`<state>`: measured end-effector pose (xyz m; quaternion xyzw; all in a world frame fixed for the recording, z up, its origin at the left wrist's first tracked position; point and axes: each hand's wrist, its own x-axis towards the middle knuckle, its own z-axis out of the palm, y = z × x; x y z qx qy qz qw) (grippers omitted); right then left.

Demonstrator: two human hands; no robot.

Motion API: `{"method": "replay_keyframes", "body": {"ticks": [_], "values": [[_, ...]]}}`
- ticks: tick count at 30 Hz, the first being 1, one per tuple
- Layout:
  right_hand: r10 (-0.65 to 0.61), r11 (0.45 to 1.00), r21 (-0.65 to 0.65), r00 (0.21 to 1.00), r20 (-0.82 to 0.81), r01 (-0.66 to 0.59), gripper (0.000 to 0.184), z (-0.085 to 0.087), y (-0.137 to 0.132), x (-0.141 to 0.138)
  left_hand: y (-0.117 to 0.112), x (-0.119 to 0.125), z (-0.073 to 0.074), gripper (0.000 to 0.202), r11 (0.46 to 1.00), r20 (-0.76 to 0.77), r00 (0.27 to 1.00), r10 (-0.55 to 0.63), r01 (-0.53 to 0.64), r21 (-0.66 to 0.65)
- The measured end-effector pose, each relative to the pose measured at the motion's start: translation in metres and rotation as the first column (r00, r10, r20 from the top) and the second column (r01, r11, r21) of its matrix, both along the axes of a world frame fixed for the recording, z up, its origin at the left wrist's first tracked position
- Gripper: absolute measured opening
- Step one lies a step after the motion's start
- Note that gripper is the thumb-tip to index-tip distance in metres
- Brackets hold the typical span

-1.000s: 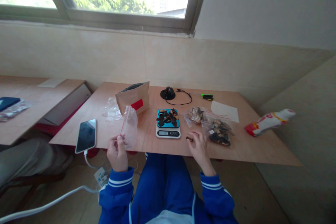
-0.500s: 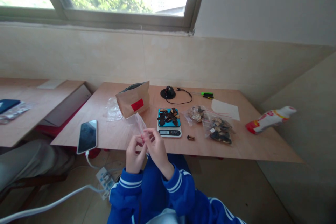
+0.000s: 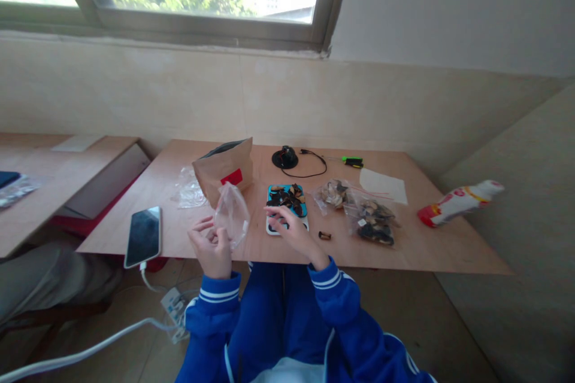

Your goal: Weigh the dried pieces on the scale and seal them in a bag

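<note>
My left hand [image 3: 210, 246] holds a small clear zip bag [image 3: 232, 213] upright by its lower edge, just above the table's near edge. My right hand [image 3: 291, 228] reaches over the small blue-topped scale [image 3: 287, 208], its fingers spread above the dark dried pieces [image 3: 286, 195] piled on the scale. Nothing shows in the right hand. One loose dark piece [image 3: 324, 235] lies on the table right of the scale.
Behind the bag stands a brown paper pouch [image 3: 223, 169]. Filled clear bags [image 3: 369, 220] lie right of the scale, and a phone [image 3: 143, 236] on a cable at the left edge. A black round device [image 3: 286, 158], a paper sheet [image 3: 383, 185] and a bottle [image 3: 459, 201] are farther off.
My right hand let go of the bag's mouth and moved right over the scale. The left hand keeps the bag, which now stands open and puffed.
</note>
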<state>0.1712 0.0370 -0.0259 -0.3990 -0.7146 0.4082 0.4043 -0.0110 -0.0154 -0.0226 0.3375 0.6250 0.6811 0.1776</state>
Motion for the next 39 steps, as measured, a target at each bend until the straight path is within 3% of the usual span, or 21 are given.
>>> {"method": "replay_keyframes", "body": {"ticks": [5, 12, 17, 26, 32, 36, 39], "values": [[-0.309, 0.950, 0.056, 0.951, 0.005, 0.308, 0.031, -0.009, 0.018, 0.047, 0.010, -0.008, 0.003, 0.025, 0.998, -0.117, 0.991, 0.062, -0.065, -0.026], [-0.441, 0.897, 0.092, 0.892, 0.102, 0.433, 0.025, -0.048, 0.002, 0.076, 0.009, -0.007, -0.004, 0.028, 0.996, -0.133, 0.991, 0.018, -0.030, -0.088], [-0.548, 0.836, 0.144, 0.815, 0.188, 0.529, 0.027, -0.062, -0.011, 0.080, 0.010, -0.003, -0.004, 0.030, 0.996, -0.168, 0.986, -0.001, -0.014, -0.085], [-0.588, 0.803, 0.289, 0.770, 0.247, 0.521, 0.026, -0.069, -0.012, 0.080, 0.011, 0.001, -0.009, 0.035, 0.994, -0.121, 0.992, -0.033, 0.021, -0.105], [-0.605, 0.790, 0.344, 0.736, 0.304, 0.507, 0.024, -0.076, -0.017, 0.095, 0.010, 0.000, -0.013, 0.037, 0.990, -0.098, 0.994, -0.051, 0.038, -0.134], [-0.568, 0.819, 0.292, 0.767, 0.299, 0.494, 0.026, -0.081, -0.020, 0.098, 0.010, -0.001, -0.015, 0.037, 0.991, -0.102, 0.994, -0.050, 0.037, -0.126], [-0.496, 0.861, 0.279, 0.823, 0.276, 0.425, 0.029, -0.076, -0.009, 0.089, 0.009, 0.000, -0.013, 0.036, 0.990, -0.098, 0.993, -0.064, 0.051, -0.128]]}}
